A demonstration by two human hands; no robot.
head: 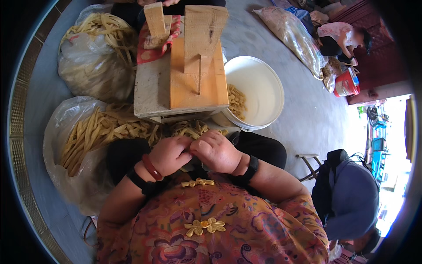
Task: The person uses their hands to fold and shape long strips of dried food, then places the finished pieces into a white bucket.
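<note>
My left hand (171, 154) and my right hand (215, 152) meet in front of my body, fingers curled and thumbs close together. Whatever may be between the fingertips is hidden by the knuckles. Just beyond them lies a bunch of flat, pale yellow strips (189, 128), partly covered by my hands. More of these strips (99, 128) fill an open clear plastic bag (54, 132) beside my left knee. To the right, a white plastic bucket (263, 89) holds a heap of short yellow pieces (236, 102).
A low table (150, 92) ahead carries a wooden board with an upright wooden block (204, 36). Another wooden stand (154, 24) rests on red cloth. A second bag of strips (95, 62) is at left. One person sits far right; another, in blue (352, 198), is near my right.
</note>
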